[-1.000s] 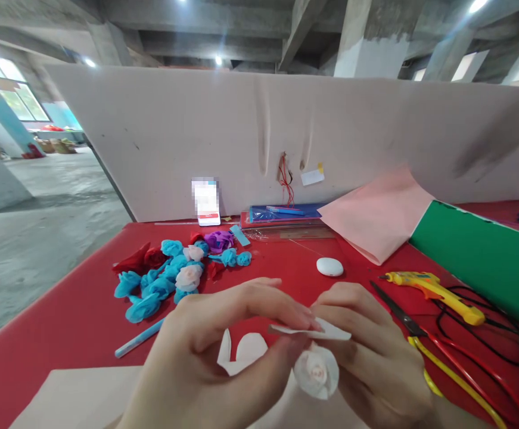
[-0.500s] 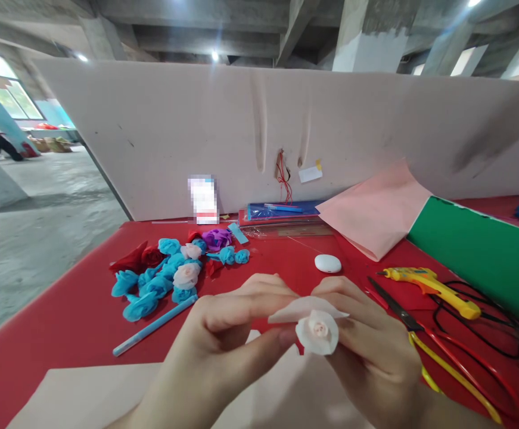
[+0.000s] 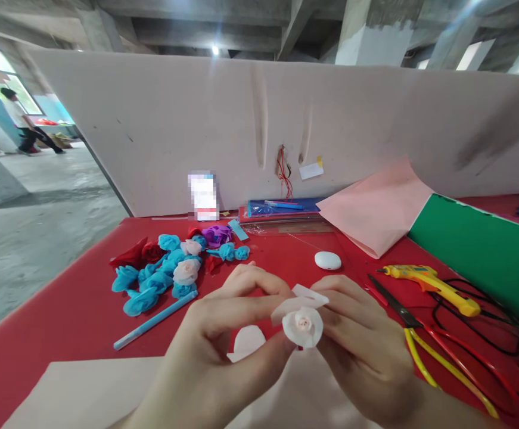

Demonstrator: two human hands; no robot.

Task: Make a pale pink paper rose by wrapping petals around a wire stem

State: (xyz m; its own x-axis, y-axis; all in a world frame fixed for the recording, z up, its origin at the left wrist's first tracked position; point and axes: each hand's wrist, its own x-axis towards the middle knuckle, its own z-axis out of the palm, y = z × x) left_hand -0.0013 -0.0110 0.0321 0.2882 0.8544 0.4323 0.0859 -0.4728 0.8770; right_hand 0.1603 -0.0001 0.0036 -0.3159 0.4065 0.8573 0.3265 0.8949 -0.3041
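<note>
Both my hands meet low in the middle of the view over a red table (image 3: 62,322). My right hand (image 3: 361,351) grips a small pale pink paper rose (image 3: 302,326) from behind, its bloom turned toward me. My left hand (image 3: 214,351) pinches a loose pale petal strip (image 3: 297,301) against the top of the rose with thumb and fingers. A cut pale petal piece (image 3: 246,342) lies on the table just below my left thumb.
A heap of blue, red, purple and pink paper flowers (image 3: 170,268) and a blue stick (image 3: 154,320) lie left. Scissors (image 3: 413,333), a yellow glue gun (image 3: 429,286) with black cord, a white oval object (image 3: 328,260), pink paper (image 3: 375,208) and green paper (image 3: 478,250) sit right. A person (image 3: 22,128) walks far left.
The rose rose in my right hand and turned its bloom toward me. My left hand brought the petal strip onto its top. The person in the background walked further into view.
</note>
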